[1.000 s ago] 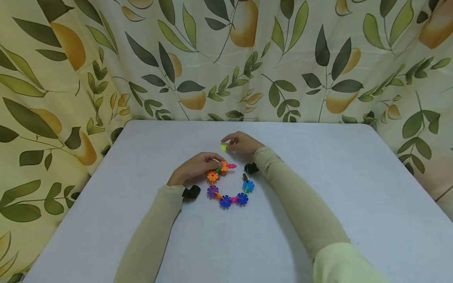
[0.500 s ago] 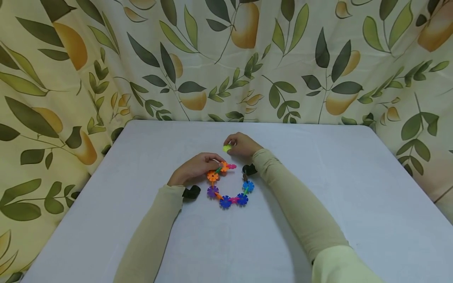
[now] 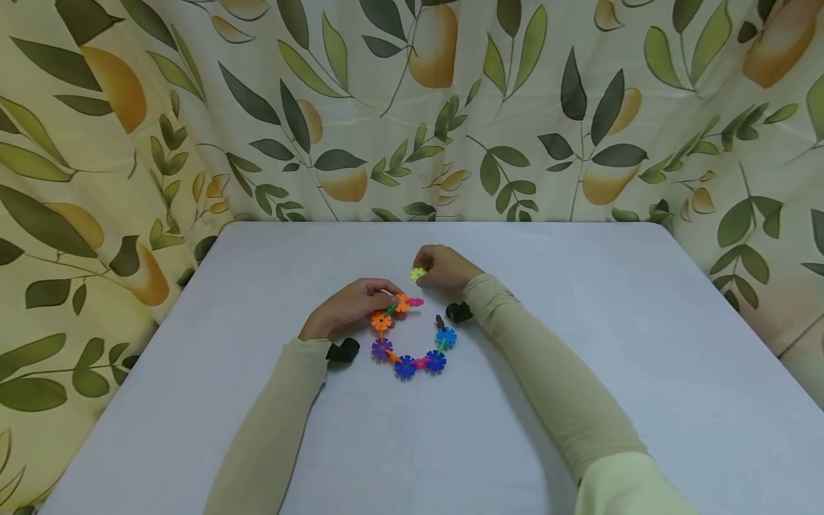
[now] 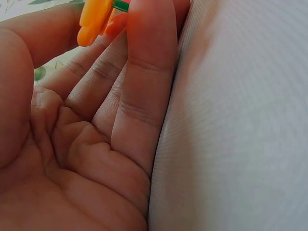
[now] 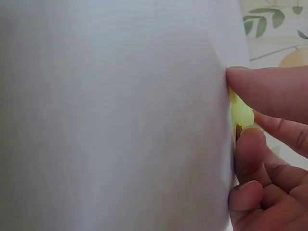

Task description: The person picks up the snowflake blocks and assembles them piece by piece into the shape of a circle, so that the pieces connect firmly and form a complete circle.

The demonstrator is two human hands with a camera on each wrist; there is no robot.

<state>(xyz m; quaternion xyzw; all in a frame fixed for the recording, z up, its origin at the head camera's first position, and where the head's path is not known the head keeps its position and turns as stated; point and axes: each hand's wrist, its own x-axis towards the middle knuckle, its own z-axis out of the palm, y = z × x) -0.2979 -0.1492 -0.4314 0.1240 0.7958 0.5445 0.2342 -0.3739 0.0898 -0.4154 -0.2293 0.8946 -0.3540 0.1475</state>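
A chain of plastic snowflake discs [image 3: 405,368] curves over the white table as an unclosed ring of orange, purple, blue, pink and green pieces. My left hand [image 3: 347,306] grips an orange snowflake disc [image 3: 402,303] near the chain's far end, where a pink disc [image 3: 416,302] sticks out to the right. In the left wrist view, part of that orange disc [image 4: 94,21] shows at the thumb, with a bit of green beside it. Beyond the ring, my right hand [image 3: 449,267] pinches a yellow snowflake disc [image 3: 418,274], seen edge-on and partly covered by fingers in the right wrist view.
A brown disc [image 3: 440,322] ends the chain's right side, facing the gap. Black wrist cameras [image 3: 344,351] sit by both cuffs, close to the chain. A leaf-and-fruit patterned curtain [image 3: 489,143] hangs behind the white-covered table [image 3: 644,322].
My right hand has closed its fingers on the yellow disc, which has turned from edge-on to face the head camera. My left hand stays on the orange disc. The head view shifted slightly.
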